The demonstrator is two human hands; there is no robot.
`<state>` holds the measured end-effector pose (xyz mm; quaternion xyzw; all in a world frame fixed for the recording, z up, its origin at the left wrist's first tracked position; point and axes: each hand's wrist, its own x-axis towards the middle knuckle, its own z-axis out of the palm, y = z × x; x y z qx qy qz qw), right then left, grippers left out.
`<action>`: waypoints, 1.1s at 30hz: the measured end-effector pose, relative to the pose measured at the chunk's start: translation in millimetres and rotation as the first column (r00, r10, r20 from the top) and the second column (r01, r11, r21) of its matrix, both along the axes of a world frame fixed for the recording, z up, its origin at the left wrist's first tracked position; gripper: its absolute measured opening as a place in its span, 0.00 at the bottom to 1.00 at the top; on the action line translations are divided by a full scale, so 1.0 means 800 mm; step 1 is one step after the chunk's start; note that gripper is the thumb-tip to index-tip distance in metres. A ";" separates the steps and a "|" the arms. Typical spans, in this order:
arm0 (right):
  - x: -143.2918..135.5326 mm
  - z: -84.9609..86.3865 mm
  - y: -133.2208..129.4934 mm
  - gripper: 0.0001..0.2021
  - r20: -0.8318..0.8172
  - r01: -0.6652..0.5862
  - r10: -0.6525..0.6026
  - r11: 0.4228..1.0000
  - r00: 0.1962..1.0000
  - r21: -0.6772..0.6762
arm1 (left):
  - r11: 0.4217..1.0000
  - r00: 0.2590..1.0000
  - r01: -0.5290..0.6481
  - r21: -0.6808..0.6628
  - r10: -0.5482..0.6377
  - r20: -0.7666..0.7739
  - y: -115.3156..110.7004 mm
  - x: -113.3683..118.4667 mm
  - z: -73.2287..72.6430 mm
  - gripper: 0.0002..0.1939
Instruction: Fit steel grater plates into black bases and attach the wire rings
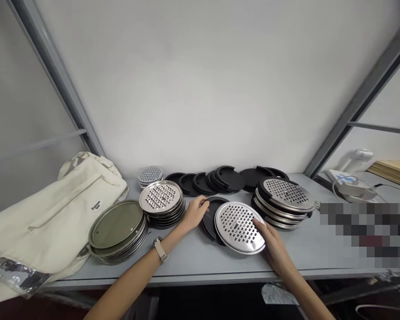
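Two forearms [130, 281] reach over the desk [190, 262]. The right hand [274, 245] grips a grater [238, 226] by its right edge, thumb on top, partly covering a black disc [208, 218] mid-desk. The left hand [194, 213] has its fingertips at that disc's rim; whether it grips, I cannot tell. Grater stacks [161, 197] flank them.

A: What closes off the space in front of you?
B: A smooth, pale wall [200, 89] faces me, flanked by a grey left post [58, 73] and a grey right post [356, 109], both slanting in my view. A thin crossbar [383, 128] meets the right one.
A: And the furniture and light?
B: Before me stands a flat grey table [190, 260], dark beneath. Soft light covers the wall, dimming toward the upper right.
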<state>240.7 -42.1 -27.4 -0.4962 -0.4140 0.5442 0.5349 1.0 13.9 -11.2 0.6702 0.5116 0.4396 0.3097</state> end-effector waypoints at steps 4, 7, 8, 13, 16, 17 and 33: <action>-0.001 -0.005 -0.004 0.17 0.294 0.072 -0.108 0.989 0.950 0.133 | 1.000 0.996 -0.025 0.006 0.026 -0.084 0.001 -0.003 -0.008 0.12; -0.002 -0.008 -0.005 0.18 0.410 0.076 -0.141 0.982 0.901 0.172 | 0.998 0.984 -0.035 0.049 0.043 -0.175 -0.001 -0.005 -0.012 0.11; -0.002 -0.010 -0.005 0.19 0.421 0.075 -0.147 0.980 0.895 0.183 | 0.997 0.977 -0.037 0.068 0.050 -0.207 -0.002 -0.005 -0.012 0.10; -0.005 -0.013 -0.006 0.23 0.482 0.033 -0.164 0.963 0.860 0.269 | 0.988 0.941 -0.031 0.152 0.080 -0.328 -0.006 -0.007 -0.010 0.13; -0.007 -0.010 -0.007 0.18 0.567 -0.021 -0.188 0.940 0.802 0.341 | 0.982 0.927 -0.015 0.191 0.086 -0.366 -0.008 -0.008 -0.009 0.15; -0.008 -0.010 -0.007 0.17 0.586 -0.029 -0.203 0.932 0.784 0.361 | 0.979 0.924 -0.009 0.202 0.086 -0.374 -0.008 -0.008 -0.009 0.15; -0.014 -0.010 -0.021 0.39 0.818 -0.422 -0.059 0.834 0.573 0.355 | 0.969 0.980 0.099 0.226 -0.056 -0.193 -0.006 0.002 -0.016 0.21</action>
